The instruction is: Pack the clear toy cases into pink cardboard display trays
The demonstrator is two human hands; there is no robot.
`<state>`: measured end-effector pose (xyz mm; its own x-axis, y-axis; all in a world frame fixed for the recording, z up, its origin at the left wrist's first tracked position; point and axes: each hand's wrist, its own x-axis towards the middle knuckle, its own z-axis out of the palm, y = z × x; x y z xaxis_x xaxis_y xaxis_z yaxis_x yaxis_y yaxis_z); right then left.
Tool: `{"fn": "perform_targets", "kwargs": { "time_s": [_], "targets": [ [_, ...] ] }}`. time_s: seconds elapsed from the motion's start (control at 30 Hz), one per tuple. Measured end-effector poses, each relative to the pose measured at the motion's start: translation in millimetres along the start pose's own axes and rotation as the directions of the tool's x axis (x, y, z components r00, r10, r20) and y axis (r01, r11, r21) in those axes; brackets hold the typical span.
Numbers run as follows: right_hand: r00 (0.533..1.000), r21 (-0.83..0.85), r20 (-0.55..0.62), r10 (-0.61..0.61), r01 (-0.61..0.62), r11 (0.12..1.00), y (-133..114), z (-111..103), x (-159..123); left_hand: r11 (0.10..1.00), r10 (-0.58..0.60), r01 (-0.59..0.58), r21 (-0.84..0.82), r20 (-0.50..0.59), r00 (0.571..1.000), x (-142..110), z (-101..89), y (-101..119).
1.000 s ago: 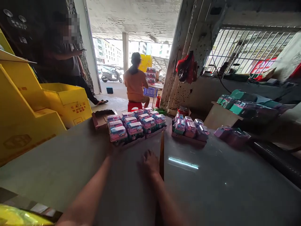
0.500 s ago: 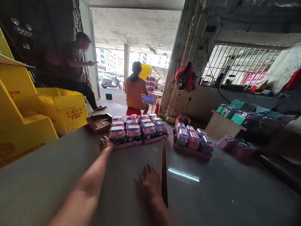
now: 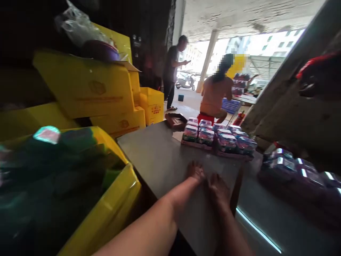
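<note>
My left hand [image 3: 196, 172] is over the grey tabletop [image 3: 157, 156], its fingers apart and nothing in it. Close beside it on the right, my right hand [image 3: 218, 186] is somewhat blurred, fingers stretched forward and holding nothing. Beyond both hands stand two shallow cardboard trays [image 3: 198, 144] side by side, filled with small boxes [image 3: 206, 136] that have clear lids and pink and green parts. Neither hand touches them. A dark gap [image 3: 238, 188] between table sections runs just right of my right hand.
At the left, a large open yellow carton [image 3: 128, 181] holds green items, blurred. More yellow cartons [image 3: 106, 89] are stacked behind it. Another filled tray [image 3: 290, 183] lies at the right. An empty brown tray [image 3: 176, 121] sits at the far table edge. Two people [image 3: 217, 89] are beyond the table.
The view has swung left, bringing the open yellow carton into sight. My left hand has left the tray's front left corner and come back beside my right hand.
</note>
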<state>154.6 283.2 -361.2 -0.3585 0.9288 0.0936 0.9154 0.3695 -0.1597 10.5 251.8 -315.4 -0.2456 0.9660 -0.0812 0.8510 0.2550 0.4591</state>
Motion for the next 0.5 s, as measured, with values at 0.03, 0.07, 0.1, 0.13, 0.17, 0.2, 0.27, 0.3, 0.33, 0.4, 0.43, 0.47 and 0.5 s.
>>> {"fn": "perform_targets", "kwargs": {
  "time_s": [0.03, 0.07, 0.1, 0.13, 0.17, 0.2, 0.27, 0.3, 0.33, 0.4, 0.43, 0.47, 0.5],
  "targets": [
    [0.999, -0.015, 0.041, -0.015, 0.016, 1.000, 0.3, 2.6, -3.8, 1.000, -0.021, 0.021, -0.004, 0.030, 0.999, -17.6, 14.8, 1.5],
    [0.997, -0.035, 0.073, -0.037, 0.040, 0.999, 0.9, 5.7, -10.3, 0.999, -0.038, 0.039, -0.014, 0.053, 0.998, -35.6, 27.2, 2.7],
    [0.995, -0.059, 0.081, -0.059, 0.064, 0.996, 1.9, 8.9, -19.6, 0.999, -0.045, 0.046, -0.027, 0.068, 0.997, -53.6, 36.6, 3.8],
    [0.994, -0.084, 0.079, -0.074, 0.080, 0.993, 3.2, 11.9, -31.4, 0.999, -0.032, 0.035, -0.041, 0.070, 0.997, -71.1, 42.8, 4.7],
    [0.994, -0.109, 0.072, -0.087, 0.094, 0.990, 4.6, 14.1, -45.3, 0.999, -0.010, 0.013, -0.045, 0.076, 0.997, -87.5, 45.6, 5.3],
    [0.993, -0.132, 0.069, -0.097, 0.105, 0.986, 5.3, 15.3, -60.8, 0.999, 0.019, -0.015, -0.041, 0.091, 0.996, -102.4, 45.1, 5.3],
    [0.990, -0.169, 0.110, -0.086, 0.104, 0.980, 2.1, 12.9, -94.0, 0.998, 0.066, -0.065, -0.014, 0.142, 0.988, -126.3, 35.5, 3.2],
    [0.988, -0.178, 0.137, -0.074, 0.098, 0.979, -2.9, 8.8, -110.4, 0.997, 0.079, -0.080, 0.002, 0.175, 0.982, -135.2, 27.8, 1.4],
    [0.983, -0.181, 0.172, -0.058, 0.089, 0.979, -10.2, 2.4, -126.0, 0.996, 0.081, -0.086, 0.018, 0.204, 0.976, -142.3, 19.2, -0.3],
    [0.978, -0.156, 0.208, -0.027, 0.060, 0.986, -28.9, -16.4, -153.7, 0.994, 0.074, -0.089, 0.057, 0.229, 0.971, -153.4, 3.8, -0.1],
    [0.966, -0.127, 0.256, -0.028, 0.063, 0.990, -38.1, -28.1, -166.1, 0.993, 0.061, -0.083, 0.088, 0.225, 0.972, -159.2, -1.2, 3.1],
    [0.962, -0.080, 0.263, -0.068, 0.092, 0.993, -45.6, -40.6, -177.9, 0.989, 0.043, -0.071, 0.127, 0.216, 0.976, -166.5, -3.8, 8.8],
    [0.953, -0.026, 0.276, -0.124, 0.136, 0.990, -50.9, -53.1, -189.8, 0.983, 0.025, -0.060, 0.172, 0.197, 0.980, -175.8, -3.8, 16.6]
  ]
}}
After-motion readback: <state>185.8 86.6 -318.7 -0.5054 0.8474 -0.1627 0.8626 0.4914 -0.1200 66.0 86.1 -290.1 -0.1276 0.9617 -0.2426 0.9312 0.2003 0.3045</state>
